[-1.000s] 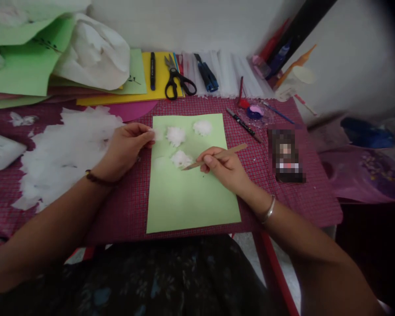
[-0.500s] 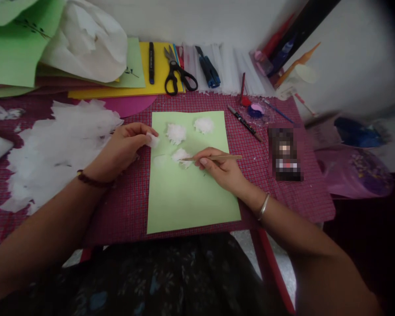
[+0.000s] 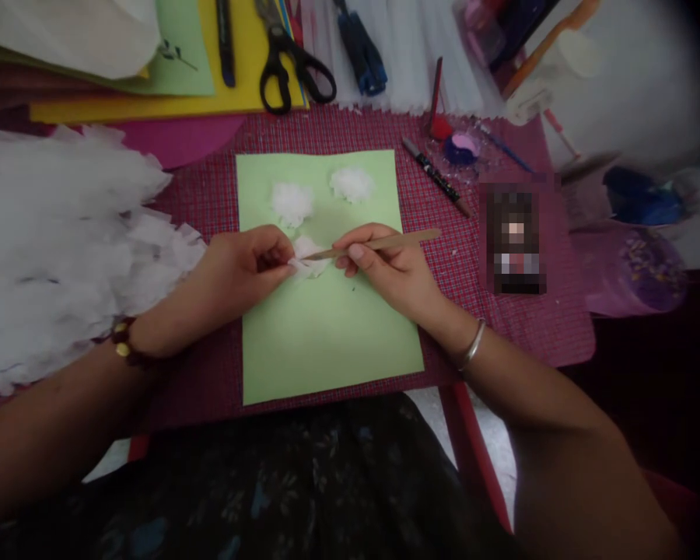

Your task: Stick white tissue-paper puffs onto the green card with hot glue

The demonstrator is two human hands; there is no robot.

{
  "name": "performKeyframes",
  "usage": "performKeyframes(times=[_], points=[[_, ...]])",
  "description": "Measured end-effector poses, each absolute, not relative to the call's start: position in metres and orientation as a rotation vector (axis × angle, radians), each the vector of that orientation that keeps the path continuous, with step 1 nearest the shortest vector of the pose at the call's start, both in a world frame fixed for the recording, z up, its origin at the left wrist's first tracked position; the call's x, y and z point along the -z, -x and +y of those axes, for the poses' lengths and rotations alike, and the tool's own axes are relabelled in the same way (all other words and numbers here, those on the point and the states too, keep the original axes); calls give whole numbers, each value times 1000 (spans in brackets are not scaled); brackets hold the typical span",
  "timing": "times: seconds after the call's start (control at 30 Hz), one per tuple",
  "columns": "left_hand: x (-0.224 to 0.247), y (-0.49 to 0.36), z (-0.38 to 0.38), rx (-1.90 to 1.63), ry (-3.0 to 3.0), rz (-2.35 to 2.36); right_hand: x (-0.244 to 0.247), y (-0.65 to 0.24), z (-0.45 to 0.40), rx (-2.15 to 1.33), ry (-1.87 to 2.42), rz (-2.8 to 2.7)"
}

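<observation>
A light green sheet (image 3: 327,334) lies in front of me, with two fluffy white paper tufts (image 3: 292,202) on its upper part. Below them is a third white tuft (image 3: 309,247), partly hidden by my fingers. My left hand (image 3: 248,264) pinches a small piece of white tissue (image 3: 308,268) at the sheet's left side. My right hand (image 3: 385,268) holds a thin wooden stick (image 3: 405,239) like a pencil, its tip on the tissue beside my left fingertips.
White tissue pieces (image 3: 52,249) are heaped at the left. Black scissors (image 3: 295,66), a blue cutter (image 3: 362,54) and yellow sheets (image 3: 152,105) lie at the back. A marker (image 3: 435,177), paint (image 3: 460,148) and a blurred-out dark object (image 3: 514,241) are on the right.
My left hand has moved right with the tissue, bringing it to the stick's tip over the third tuft. The view has shifted closer and the table items appear higher.
</observation>
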State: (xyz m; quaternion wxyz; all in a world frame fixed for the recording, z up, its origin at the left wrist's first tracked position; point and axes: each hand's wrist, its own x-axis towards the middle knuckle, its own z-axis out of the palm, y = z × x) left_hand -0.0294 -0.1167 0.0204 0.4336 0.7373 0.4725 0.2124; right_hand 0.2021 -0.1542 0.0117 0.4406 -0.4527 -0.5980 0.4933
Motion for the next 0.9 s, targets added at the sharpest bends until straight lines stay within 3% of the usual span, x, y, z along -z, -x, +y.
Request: performKeyframes(times=[0.23,0.5,0.7,0.8,0.9], points=[[-23,23,-113,-555,-1890,1140,-20,-202,-161,-1139,1128,-1434],[-23,20,-112,-533,-1797,1141,-16,-201,-166,-960,1018,-1836],[-33,43,-97,-608,-1610,1173,-20,-199,-171,-504,1003,-2348],[-36,59,-88,-503,-1678,1180,-19,-195,-175,-176,935,-2549],[-39,65,-83,-401,-1763,1151,-18,-193,-178,-93,892,-2578]])
